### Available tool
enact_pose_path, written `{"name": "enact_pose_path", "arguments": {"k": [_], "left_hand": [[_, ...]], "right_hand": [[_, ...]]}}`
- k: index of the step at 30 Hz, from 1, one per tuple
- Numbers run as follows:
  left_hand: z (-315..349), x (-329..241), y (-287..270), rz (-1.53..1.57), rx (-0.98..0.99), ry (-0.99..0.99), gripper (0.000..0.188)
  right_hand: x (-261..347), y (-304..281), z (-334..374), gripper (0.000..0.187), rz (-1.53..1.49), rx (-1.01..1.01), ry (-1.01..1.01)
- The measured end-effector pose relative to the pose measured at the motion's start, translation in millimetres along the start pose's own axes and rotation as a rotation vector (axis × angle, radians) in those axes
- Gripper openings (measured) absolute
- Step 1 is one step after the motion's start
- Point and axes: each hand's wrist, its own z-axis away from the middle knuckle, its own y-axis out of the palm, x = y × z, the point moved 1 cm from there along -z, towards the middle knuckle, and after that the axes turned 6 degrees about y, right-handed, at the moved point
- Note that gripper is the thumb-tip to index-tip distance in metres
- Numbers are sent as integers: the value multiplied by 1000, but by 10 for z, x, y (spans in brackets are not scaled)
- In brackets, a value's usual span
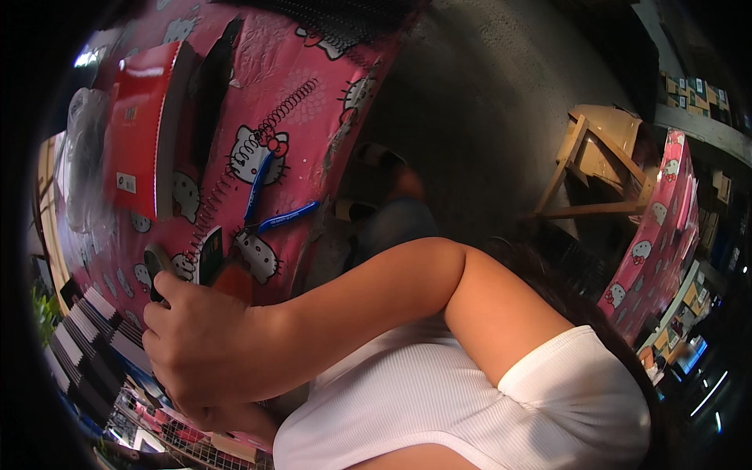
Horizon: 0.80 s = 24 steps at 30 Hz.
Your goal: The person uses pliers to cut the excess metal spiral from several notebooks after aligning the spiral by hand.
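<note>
One wire coil [280, 112] lies on the table [315, 166] beside splayed pliers [258, 188], probably for easy reach. Our right hand [207, 337] curls at a grey object [159, 260], left hand [231, 418] mostly hidden below; we cannot tell either grip.

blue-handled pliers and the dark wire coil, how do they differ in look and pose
Colour: the pliers have bright blue handles, while the wire coil is dark. Shape and pose: the pliers' two handles spread apart in a V; the wire coil stretches out as a long spiral. Both lie on the pink patterned cover.
</note>
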Motion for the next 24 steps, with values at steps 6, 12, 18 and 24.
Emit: {"name": "enact_pose_path", "arguments": {"k": [6,12,18,24], "left_hand": [[-10,19,-5,11,-1,97,37],[49,125,-84,31,-6,118,38],[-38,120,49,17,-9,212,39],[-195,114,-173,-137,-83,475,36]], "right_hand": [[129,10,64,20,9,-85,29],[85,-64,170,13,-19,236,18],[-149,-184,118,15,115,-24,-29],[116,-205,-172,16,154,178,-76]]}}
